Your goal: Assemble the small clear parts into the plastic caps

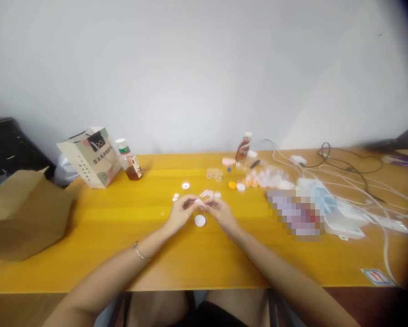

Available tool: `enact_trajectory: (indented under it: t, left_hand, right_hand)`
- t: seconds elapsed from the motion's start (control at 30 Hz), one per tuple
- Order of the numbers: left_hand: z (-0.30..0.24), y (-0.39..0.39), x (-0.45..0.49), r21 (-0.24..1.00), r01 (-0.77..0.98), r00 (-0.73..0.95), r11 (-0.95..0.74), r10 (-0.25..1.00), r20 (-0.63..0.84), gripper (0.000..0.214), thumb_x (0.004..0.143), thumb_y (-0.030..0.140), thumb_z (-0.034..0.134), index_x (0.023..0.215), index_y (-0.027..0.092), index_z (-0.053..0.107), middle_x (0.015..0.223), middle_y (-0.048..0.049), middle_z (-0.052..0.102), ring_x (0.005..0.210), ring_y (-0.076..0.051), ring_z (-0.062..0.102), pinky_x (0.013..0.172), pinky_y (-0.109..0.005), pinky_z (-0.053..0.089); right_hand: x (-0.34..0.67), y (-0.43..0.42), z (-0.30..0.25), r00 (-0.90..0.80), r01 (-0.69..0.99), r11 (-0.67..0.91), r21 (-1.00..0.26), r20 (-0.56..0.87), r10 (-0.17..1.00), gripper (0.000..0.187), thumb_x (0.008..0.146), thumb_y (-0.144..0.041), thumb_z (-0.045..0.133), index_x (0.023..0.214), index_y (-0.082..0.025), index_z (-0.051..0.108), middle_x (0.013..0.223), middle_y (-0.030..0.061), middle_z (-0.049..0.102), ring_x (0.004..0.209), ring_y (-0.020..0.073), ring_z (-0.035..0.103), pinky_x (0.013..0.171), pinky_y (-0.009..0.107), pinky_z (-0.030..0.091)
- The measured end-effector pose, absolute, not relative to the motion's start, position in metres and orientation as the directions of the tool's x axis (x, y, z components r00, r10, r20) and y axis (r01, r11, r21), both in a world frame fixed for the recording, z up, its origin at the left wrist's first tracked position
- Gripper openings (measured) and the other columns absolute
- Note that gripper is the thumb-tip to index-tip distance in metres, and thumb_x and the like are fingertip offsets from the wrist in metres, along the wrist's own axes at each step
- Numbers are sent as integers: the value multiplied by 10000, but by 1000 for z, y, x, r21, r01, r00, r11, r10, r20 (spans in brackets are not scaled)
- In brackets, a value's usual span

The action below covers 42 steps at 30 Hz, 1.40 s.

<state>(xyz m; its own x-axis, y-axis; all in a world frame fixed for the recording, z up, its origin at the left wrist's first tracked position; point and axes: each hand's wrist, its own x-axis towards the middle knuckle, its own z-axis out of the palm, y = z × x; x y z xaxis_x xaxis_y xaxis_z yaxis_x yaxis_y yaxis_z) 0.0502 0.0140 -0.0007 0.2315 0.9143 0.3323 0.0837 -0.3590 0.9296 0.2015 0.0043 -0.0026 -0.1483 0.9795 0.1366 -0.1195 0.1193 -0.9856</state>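
My left hand (182,210) and my right hand (220,212) meet over the middle of the table, fingertips pinched together. Between them is a small whitish piece (198,201), too blurred to name. Just below it on the table lies a round white lid-like disc (200,221). Beyond my fingers sit several small clear-white rings (210,193). A white disc with a dark centre (185,185) lies farther back, and a few small white bits (175,197) are beside my left hand.
On the left stand a paper bag (98,159), a jar with a white cap (130,163) and brown paper (27,213). Toward the right are a brown bottle (243,149), an orange cap (232,185), a pile of translucent caps (268,176), a plastic box (343,227) and cables (326,170).
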Motion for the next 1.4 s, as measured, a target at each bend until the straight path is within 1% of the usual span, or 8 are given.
enact_trajectory:
  t: [0.1, 0.17, 0.3, 0.43, 0.73, 0.97, 1.13, 1.4]
  left_hand:
    - [-1, 14, 49, 871, 170, 220, -461, 879, 422, 166, 742, 263, 551, 835, 133, 600, 840, -62, 623, 786, -151, 578, 756, -283, 458]
    - [-1, 13, 47, 811, 227, 241, -539, 838, 490, 145, 755, 235, 530, 832, 139, 607, 836, -62, 615, 790, -151, 567, 746, -277, 456]
    - [-4, 12, 40, 756, 282, 258, -590, 806, 533, 141, 771, 204, 499, 846, 146, 603, 827, -57, 607, 786, -144, 556, 748, -269, 449]
    - [-9, 14, 33, 763, 311, 193, -566, 824, 533, 148, 771, 216, 495, 851, 148, 600, 828, -51, 608, 782, -137, 557, 742, -255, 448]
    - [-14, 13, 32, 737, 333, 378, -588, 799, 467, 184, 774, 270, 510, 875, 153, 609, 828, -54, 617, 753, -133, 571, 715, -249, 464]
    - [-20, 17, 30, 727, 333, 350, -600, 795, 496, 181, 761, 272, 524, 850, 147, 620, 816, -51, 634, 741, -130, 585, 709, -247, 472]
    - [-27, 18, 35, 759, 292, 297, -582, 810, 506, 201, 744, 275, 545, 877, 140, 613, 845, -61, 638, 762, -138, 596, 721, -253, 478]
    - [-30, 16, 44, 736, 316, 301, -599, 799, 521, 203, 745, 278, 547, 882, 147, 618, 815, -50, 620, 739, -129, 593, 702, -239, 485]
  right_hand:
    - [202, 2, -1, -162, -38, 169, -985, 172, 972, 195, 653, -361, 631, 702, -189, 555, 728, 10, 606, 723, 146, 569, 745, 311, 440]
    - [204, 0, 0, -173, 117, 278, -953, 256, 951, 191, 694, -369, 593, 753, -189, 564, 789, 32, 613, 780, 164, 570, 765, 324, 442]
    - [207, -6, -7, -376, 388, 557, -734, 426, 823, 308, 749, -363, 540, 1018, -213, 545, 1086, 80, 567, 1013, 211, 511, 891, 385, 386]
    - [206, -10, -23, -496, 518, 617, -592, 381, 781, 381, 787, -351, 488, 1145, -218, 491, 1245, 96, 467, 1147, 237, 424, 964, 424, 327]
    - [204, -6, -26, -565, 457, 678, -576, 400, 721, 301, 826, -232, 423, 1122, -236, 477, 1153, 65, 514, 1051, 190, 484, 911, 369, 383]
    - [206, -2, -34, -415, 567, 638, -521, 489, 768, 322, 726, -323, 576, 1016, -196, 513, 971, 75, 532, 936, 206, 490, 836, 371, 401]
    - [208, 2, -42, -367, 572, 615, -542, 502, 783, 210, 734, -335, 569, 886, -190, 583, 839, 44, 556, 772, 161, 534, 725, 303, 441]
    - [207, 2, -45, -448, 542, 671, -506, 502, 740, 147, 762, -308, 545, 818, -239, 663, 901, 31, 630, 834, 165, 584, 753, 283, 447]
